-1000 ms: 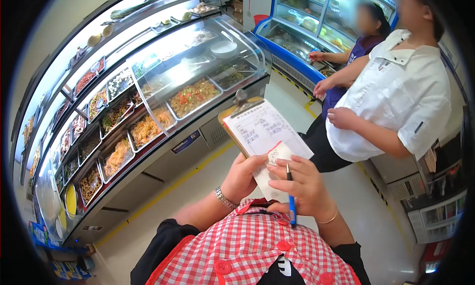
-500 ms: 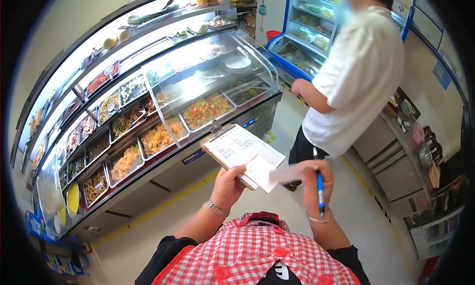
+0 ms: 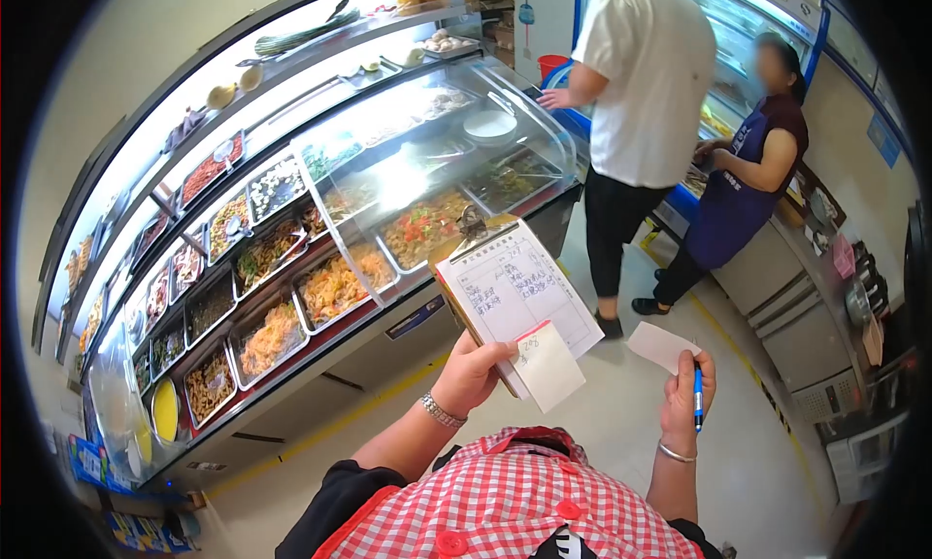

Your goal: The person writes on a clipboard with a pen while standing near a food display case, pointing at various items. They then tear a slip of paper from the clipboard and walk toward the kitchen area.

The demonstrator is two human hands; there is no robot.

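Head camera view, looking down past a red-and-white checked top point(image 3: 505, 501). The person's left hand point(image 3: 476, 370) held a clipboard point(image 3: 515, 282) out in front of the chest. The board was tilted, with its metal clip at the far end. The left fingers point(image 3: 497, 351) were curled round the near edge, with the thumb pressed down on top. It pinned a small loose note point(image 3: 549, 367) against the handwritten sheet.

The right hand point(image 3: 684, 399) was raised to the right, well apart from the board. Its fingers point(image 3: 678, 372) were pressed together, pinching one corner of a blank paper slip point(image 3: 658, 346). A blue pen point(image 3: 697, 396) was tucked in the same grip, pointing downwards.

To the left, a long lit glass display case point(image 3: 524, 122) held rows of metal food trays point(image 3: 335, 287). Ahead, a person in a white shirt point(image 3: 636, 83) leaned at a second cooler, beside a person in a purple apron point(image 3: 738, 185). A yellow line point(image 3: 330, 428) ran along the pale floor.

Handling judgement: the thumb would best stay firm on the pinned note, since nothing but the thumb appeared to hold it. The board would sit steadier with its near end resting in the palm. The slip looked thin, so a light pinch near its corner would avoid creasing it. Keeping the pen point turned away would keep ink off the paper.
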